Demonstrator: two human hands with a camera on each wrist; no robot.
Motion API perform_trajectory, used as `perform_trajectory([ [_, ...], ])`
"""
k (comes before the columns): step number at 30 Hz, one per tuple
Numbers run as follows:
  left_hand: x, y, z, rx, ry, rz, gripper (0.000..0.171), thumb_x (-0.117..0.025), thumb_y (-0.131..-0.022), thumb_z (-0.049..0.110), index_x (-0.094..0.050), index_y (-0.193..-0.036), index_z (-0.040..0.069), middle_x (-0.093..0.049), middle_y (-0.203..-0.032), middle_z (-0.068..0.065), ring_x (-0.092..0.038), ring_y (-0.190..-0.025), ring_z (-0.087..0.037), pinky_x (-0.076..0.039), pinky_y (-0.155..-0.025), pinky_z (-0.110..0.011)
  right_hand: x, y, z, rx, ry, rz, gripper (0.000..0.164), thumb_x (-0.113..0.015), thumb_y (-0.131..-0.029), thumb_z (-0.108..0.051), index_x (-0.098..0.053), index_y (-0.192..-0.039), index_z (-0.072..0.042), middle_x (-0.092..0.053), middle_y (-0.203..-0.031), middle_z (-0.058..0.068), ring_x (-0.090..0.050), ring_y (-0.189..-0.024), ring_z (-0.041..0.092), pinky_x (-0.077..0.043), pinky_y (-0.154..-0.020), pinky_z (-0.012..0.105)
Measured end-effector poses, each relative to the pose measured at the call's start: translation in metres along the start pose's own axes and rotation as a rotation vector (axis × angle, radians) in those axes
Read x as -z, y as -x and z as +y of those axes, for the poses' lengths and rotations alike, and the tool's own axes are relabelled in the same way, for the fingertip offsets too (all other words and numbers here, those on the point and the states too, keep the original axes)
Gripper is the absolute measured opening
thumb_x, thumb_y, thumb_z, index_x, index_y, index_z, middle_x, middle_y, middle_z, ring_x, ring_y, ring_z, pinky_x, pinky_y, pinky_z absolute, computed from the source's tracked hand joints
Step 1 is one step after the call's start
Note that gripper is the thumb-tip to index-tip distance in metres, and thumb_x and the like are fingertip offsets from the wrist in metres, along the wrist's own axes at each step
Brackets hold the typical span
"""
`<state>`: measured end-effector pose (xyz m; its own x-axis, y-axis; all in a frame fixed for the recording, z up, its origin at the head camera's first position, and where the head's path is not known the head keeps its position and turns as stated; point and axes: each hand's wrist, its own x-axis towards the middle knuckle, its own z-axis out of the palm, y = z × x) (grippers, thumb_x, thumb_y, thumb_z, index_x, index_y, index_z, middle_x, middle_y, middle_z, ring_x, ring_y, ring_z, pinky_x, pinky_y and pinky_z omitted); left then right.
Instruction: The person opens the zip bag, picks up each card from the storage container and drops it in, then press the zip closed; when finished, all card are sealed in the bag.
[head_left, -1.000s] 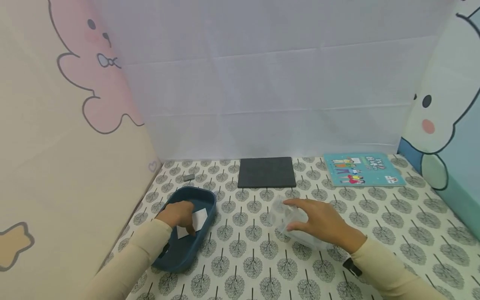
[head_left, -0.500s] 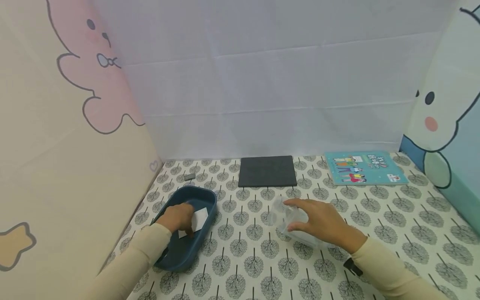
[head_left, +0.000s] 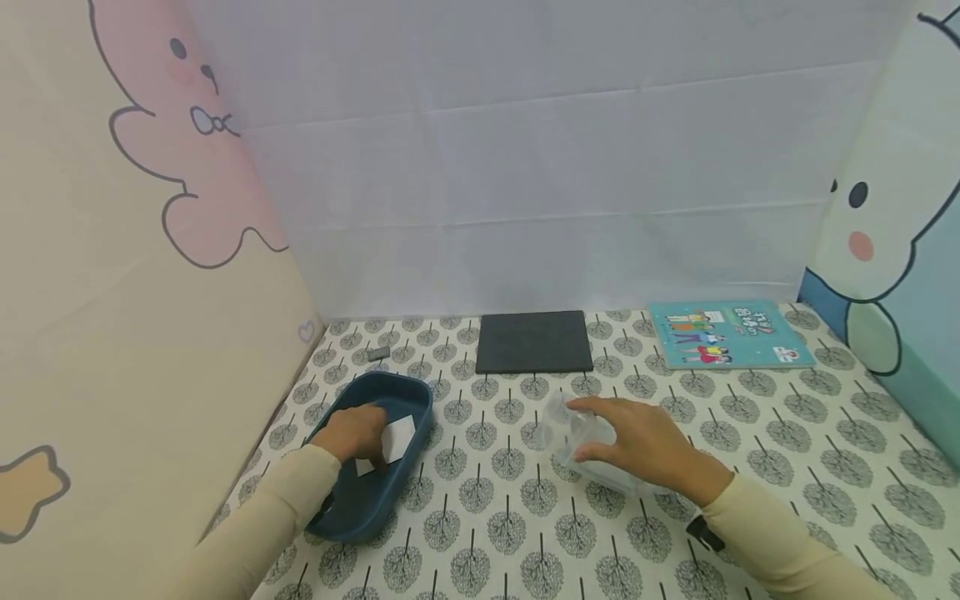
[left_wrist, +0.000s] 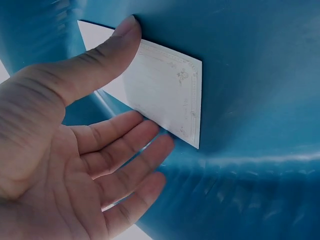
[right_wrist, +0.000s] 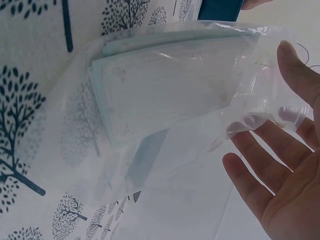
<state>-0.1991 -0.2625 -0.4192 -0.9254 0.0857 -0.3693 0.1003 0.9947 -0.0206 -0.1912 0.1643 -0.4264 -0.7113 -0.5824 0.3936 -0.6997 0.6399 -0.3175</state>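
Note:
My left hand (head_left: 358, 432) reaches down into a dark blue plastic basin (head_left: 360, 525). In the left wrist view, a white card (left_wrist: 160, 90) with a faint printed border lies there. The thumb overlaps its upper edge, and the loosely extended fingers (left_wrist: 145, 155) come right up to its lower edge. My right hand (head_left: 637, 437) spreads in a C shape at the mouth of a clear plastic bag (right_wrist: 75, 125). Several fingertips show through the film, with the thumb apart from them. Pale bordered cards (right_wrist: 165, 85) lie stacked inside the bag, away from the fingers.
Behind the basin lies a small grey block (head_left: 378, 353). A black flat board (head_left: 534, 343) sits at the table's back, with a teal illustrated book (head_left: 731, 335) to its right. Tree-patterned cloth (head_left: 480, 533) covers the table, and cartoon-printed walls rise on both sides.
The left hand's thumb has shifted slightly down by the card in the basin. My right hand and the bag stay where they were; the view tilts a little.

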Motion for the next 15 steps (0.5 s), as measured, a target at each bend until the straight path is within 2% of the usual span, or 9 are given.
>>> perform_trajectory([
  [9, 0.0014, -0.0027, -0.005, 0.01, 0.008, -0.016, 0.043, -0.095, -0.065, 0.031, -0.062, -0.084, 0.011, -0.059, -0.084, -0.002, -0.054, -0.073, -0.021, -0.05, -0.071, -0.048, 0.0011, -0.0011, -0.0009, 0.0, -0.004, 0.0, 0.067, -0.08, -0.078, -0.053, -0.064, -0.134, -0.019, -0.071, -0.121, 0.003, -0.07, -0.099, 0.02, -0.056, -0.071, 0.038],
  [15, -0.0013, -0.0048, -0.0088, 0.011, -0.01, 0.003, 0.048, -0.097, -0.061, 0.032, -0.064, -0.087, 0.009, -0.06, -0.088, -0.004, -0.055, -0.075, -0.022, -0.052, -0.072, -0.049, 0.0004, -0.0001, -0.0006, -0.016, -0.006, -0.015, 0.067, -0.078, -0.079, -0.055, -0.064, -0.134, -0.02, -0.07, -0.122, 0.003, -0.07, -0.099, 0.02, -0.056, -0.071, 0.038],
])
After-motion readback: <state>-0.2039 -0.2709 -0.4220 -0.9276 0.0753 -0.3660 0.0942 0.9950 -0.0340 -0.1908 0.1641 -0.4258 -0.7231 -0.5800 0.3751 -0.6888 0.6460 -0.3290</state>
